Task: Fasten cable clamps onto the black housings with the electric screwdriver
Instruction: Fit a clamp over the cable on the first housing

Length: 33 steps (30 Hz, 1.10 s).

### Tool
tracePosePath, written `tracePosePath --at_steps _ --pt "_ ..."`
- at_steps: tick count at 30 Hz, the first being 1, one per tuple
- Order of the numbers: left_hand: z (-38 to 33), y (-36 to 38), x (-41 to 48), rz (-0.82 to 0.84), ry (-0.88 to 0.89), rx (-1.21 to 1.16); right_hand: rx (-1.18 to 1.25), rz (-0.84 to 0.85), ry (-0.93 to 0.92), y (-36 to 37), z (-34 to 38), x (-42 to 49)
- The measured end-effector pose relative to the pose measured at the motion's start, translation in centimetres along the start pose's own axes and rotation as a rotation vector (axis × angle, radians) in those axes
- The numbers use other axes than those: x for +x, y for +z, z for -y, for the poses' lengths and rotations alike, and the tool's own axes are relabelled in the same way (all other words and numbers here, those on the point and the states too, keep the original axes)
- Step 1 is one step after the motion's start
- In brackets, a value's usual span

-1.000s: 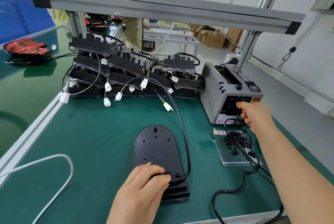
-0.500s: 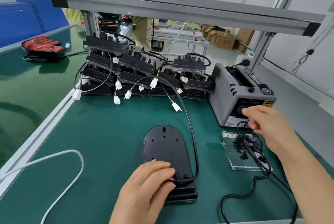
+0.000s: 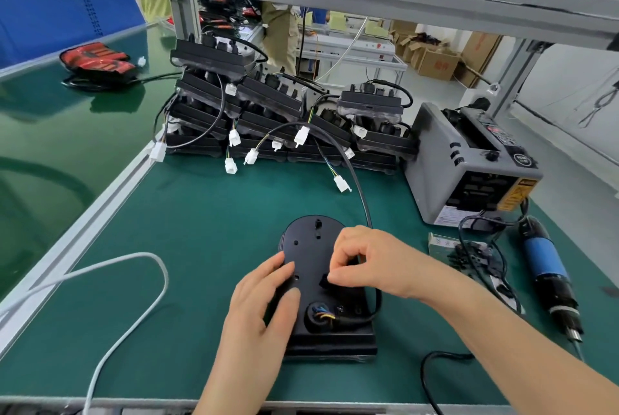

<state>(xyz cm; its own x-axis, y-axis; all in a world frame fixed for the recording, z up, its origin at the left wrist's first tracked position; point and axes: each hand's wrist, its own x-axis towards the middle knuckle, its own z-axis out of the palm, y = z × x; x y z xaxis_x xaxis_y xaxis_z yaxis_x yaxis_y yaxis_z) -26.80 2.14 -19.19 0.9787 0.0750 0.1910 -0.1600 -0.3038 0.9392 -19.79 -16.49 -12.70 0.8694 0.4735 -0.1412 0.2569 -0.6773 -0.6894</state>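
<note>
Lengthwise, the matte black housing (image 3: pixel 311 240) runs away from me (rounded end far); my left hand (image 3: pixel 264 310) presses it flat, my right hand (image 3: pixel 368 264) pinches a clamp (image 3: pixel 324 280).

The bare left hand (image 3: pixel 264 310) and its unsleeved forearm show at 6 o'clock; the bare right hand (image 3: pixel 371 260) and unsleeved forearm at 4 o'clock.

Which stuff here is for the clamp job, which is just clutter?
Job: black housing, left hand resting on it, right hand pinching a small black piece, screwdriver, parts bag, stacked housings.
Lying about: white cable, red pouch, cardboard boxes.
</note>
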Motion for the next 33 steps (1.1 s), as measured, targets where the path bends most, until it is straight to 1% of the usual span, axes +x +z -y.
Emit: tracePosePath --at_steps 4,9,13,21,33 --pt "0.1 -0.4 0.9 0.039 -0.069 -0.037 -0.027 0.002 0.021 -0.6 -0.1 0.8" --pt "0.5 -0.8 1.3 0.099 -0.182 -0.181 -0.07 0.085 -0.025 -0.2 1.1 2.0" --pt "0.5 -1.1 1.4 0.14 -0.167 -0.233 -0.107 0.135 -0.05 0.3 2.1 3.0" --pt "1.3 -1.0 1.6 0.141 -0.172 -0.267 -0.186 0.192 -0.044 0.4 2.6 4.2" --pt "1.2 -1.1 1.5 0.142 -0.153 -0.25 -0.261 0.195 -0.038 0.6 2.8 4.5"
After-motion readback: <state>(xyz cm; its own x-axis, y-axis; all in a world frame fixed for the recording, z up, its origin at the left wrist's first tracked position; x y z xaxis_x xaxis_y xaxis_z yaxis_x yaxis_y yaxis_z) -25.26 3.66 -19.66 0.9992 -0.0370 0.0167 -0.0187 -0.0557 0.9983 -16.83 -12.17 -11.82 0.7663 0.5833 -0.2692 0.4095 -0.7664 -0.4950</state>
